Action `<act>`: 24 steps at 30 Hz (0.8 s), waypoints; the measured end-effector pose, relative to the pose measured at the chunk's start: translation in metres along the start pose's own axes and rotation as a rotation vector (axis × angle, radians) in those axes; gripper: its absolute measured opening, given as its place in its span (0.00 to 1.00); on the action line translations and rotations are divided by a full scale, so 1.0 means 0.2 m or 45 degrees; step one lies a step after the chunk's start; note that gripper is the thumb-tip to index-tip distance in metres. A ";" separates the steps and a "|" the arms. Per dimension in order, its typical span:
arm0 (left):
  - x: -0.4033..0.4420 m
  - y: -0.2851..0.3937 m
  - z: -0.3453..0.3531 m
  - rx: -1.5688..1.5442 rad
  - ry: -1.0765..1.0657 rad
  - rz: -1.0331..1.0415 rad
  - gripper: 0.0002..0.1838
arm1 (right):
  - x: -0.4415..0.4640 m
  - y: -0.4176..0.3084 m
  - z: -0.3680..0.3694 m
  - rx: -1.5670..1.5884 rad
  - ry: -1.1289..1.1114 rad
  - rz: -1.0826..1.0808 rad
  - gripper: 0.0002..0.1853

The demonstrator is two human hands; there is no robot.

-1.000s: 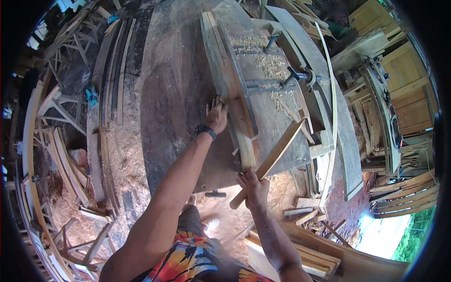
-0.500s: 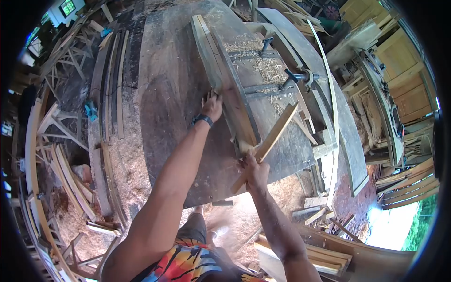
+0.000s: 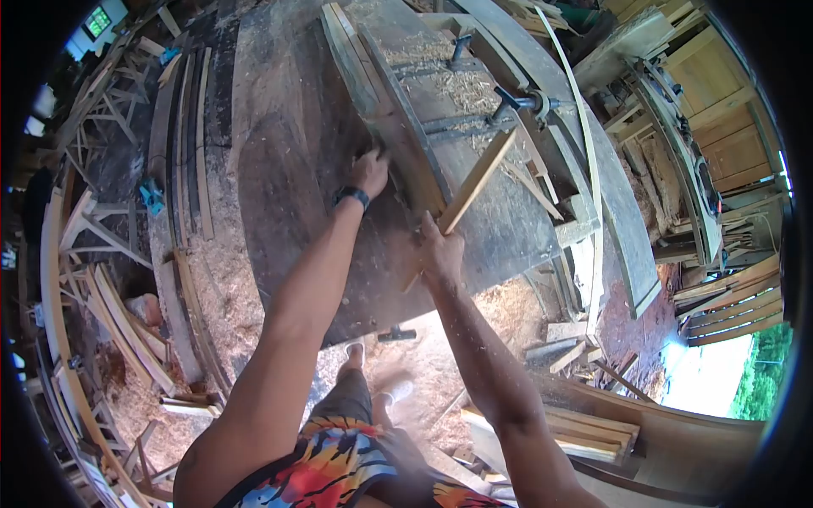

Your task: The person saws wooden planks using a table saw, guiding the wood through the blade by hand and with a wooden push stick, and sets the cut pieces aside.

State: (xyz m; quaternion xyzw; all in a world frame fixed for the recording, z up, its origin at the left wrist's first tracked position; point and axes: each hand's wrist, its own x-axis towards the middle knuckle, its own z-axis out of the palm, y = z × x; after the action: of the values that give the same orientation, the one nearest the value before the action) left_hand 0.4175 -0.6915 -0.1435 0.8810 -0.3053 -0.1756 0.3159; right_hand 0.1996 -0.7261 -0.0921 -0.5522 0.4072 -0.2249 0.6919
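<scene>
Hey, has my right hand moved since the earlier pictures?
Yes. Your right hand has moved forward, farther in from the near edge of the table.

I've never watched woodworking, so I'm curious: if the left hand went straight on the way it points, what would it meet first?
The left hand would probably meet the long board on the tabletop; it's unclear whether they already touch.

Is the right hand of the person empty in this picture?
No, the right hand grips a wooden stick, whose ends show on both sides of the hand.
</scene>
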 end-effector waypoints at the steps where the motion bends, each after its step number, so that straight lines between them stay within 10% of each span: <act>1: -0.15 0.03 0.02 -0.195 -0.020 -0.016 0.33 | 0.00 0.00 -0.01 -0.050 -0.035 -0.018 0.14; 9: -0.61 0.07 0.22 -0.522 0.147 0.442 0.39 | 0.04 0.00 -0.02 -0.130 0.046 0.110 0.21; 18: -0.48 -0.04 0.31 0.239 0.303 0.633 0.40 | 0.11 -0.04 0.04 -0.146 -0.038 0.011 0.18; 24: -0.49 0.07 0.17 0.195 0.333 0.556 0.23 | -0.05 -0.27 -0.16 -0.229 -0.374 0.302 0.16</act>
State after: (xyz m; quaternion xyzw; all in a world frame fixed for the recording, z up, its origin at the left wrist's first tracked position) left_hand 0.3204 -0.6513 -0.1468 0.8308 -0.4571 0.0355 0.3156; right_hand 0.1746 -0.7526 -0.0388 -0.5867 0.3825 -0.0217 0.7134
